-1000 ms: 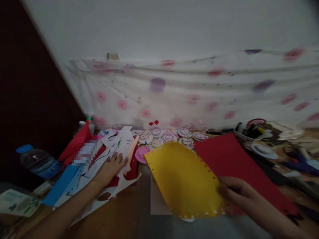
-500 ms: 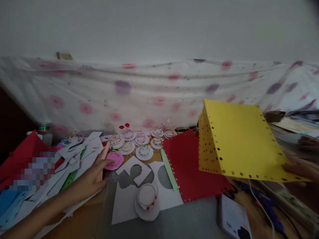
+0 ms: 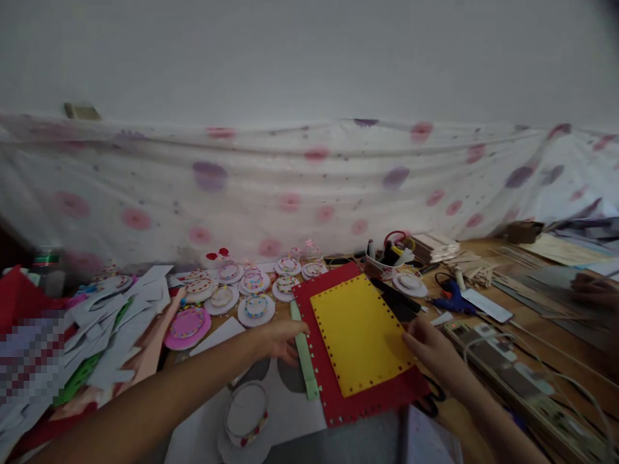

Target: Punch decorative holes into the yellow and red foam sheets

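Note:
A yellow foam sheet [image 3: 358, 332] with punched holes along its border lies flat on top of a larger red sheet [image 3: 338, 403] on the wooden table. My right hand [image 3: 430, 348] rests at the yellow sheet's right edge, fingers touching it. My left hand [image 3: 280, 338] sits at the red sheet's left edge, beside a pale green strip [image 3: 304, 357]. Neither hand grips anything that I can see.
Several small decorated round discs [image 3: 254, 306] and a pink disc [image 3: 186, 322] lie behind the sheets. White paper cut-outs [image 3: 116, 316] pile up at left. A blue glue gun [image 3: 452, 299], a cup of tools [image 3: 387, 258] and a power strip [image 3: 512, 367] sit at right. Another person's hand [image 3: 592, 290] shows far right.
The yellow sheet, held up at the right before, has come down flat onto the red sheet. My left hand moved from the pink disc to the red sheet's left edge.

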{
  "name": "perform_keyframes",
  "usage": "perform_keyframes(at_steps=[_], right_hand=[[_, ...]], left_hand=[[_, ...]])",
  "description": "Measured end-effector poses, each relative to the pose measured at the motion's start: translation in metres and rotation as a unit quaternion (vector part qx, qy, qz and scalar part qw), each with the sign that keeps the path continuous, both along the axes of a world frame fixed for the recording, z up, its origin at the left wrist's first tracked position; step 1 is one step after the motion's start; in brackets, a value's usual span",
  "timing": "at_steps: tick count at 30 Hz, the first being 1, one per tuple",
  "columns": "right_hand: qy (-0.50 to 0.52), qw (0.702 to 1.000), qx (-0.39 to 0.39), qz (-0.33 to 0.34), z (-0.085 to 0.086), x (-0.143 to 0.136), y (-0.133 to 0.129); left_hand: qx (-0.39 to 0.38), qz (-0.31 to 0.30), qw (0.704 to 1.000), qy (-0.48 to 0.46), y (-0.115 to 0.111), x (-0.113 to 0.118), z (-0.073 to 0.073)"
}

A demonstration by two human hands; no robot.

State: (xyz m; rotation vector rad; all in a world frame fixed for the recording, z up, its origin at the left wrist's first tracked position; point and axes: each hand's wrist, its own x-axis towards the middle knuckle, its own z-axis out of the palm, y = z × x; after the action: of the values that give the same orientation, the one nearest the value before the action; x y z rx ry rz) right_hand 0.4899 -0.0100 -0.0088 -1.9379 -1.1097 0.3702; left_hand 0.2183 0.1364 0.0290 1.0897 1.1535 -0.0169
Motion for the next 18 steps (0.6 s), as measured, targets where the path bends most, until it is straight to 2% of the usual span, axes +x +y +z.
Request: perform_keyframes(at_steps=[5, 8, 10, 12, 15, 18], right_hand=[[0.016, 0.999, -0.035, -0.021, -0.029, 0.0, 0.02], [0.034, 0.997, -0.062, -0.031, -0.035, -0.005, 0.027], [0.043, 0.996, -0.075, -0.032, -0.033, -0.009, 0.027], [0.058, 0.996, -0.074, -0.007, -0.025, -0.011, 0.022], [0.114, 0.99, -0.061, 0.057, -0.006, -0.013, 0.005], [0.213, 0.975, -0.044, 0.031, 0.016, -0.017, -0.015]], left_hand=[[0.017, 0.05, 0.999, 0.013, 0.0, 0.012, -0.022], [0.042, 0.043, 0.998, 0.015, -0.004, 0.02, -0.031], [0.067, 0.023, 0.997, 0.016, -0.009, 0.024, -0.031], [0.117, 0.016, 0.993, 0.005, -0.017, 0.026, -0.027], [0.219, 0.039, 0.974, -0.038, -0.028, 0.016, -0.012], [0.295, 0.071, 0.95, -0.07, -0.038, -0.015, 0.011]])
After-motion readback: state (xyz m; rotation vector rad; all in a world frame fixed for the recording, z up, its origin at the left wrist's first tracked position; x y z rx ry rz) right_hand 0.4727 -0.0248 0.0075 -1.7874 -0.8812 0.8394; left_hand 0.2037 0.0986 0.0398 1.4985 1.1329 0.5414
